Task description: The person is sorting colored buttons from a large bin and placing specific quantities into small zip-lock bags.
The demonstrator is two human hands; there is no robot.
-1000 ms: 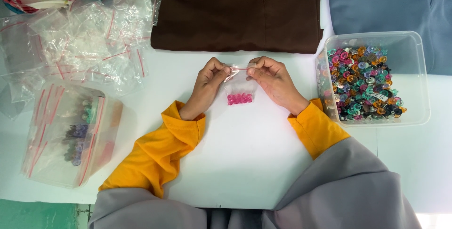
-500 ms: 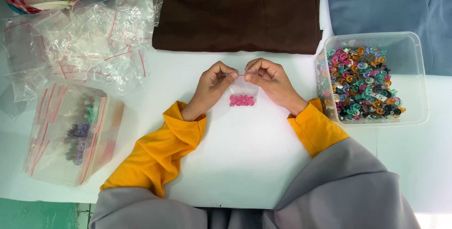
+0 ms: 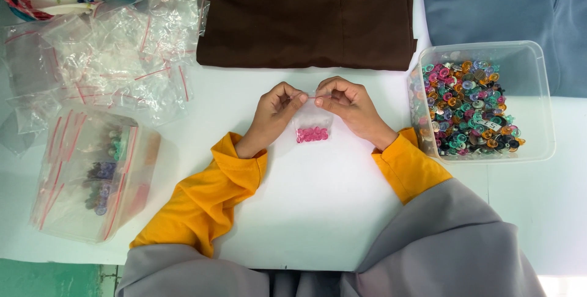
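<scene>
Both hands [image 3: 278,109] [image 3: 348,104] still pinch the small bag [image 3: 312,127]; pink buttons [image 3: 312,134] unmoved.

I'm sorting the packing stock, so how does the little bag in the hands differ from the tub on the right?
The little bag is soft clear plastic, pinched at its top by both hands, left hand and right hand; the tub is rigid, open-topped and untouched on the table. The little bag holds a few pink pieces only; the tub holds a large heap of mixed colours. Both are see-through.
</scene>
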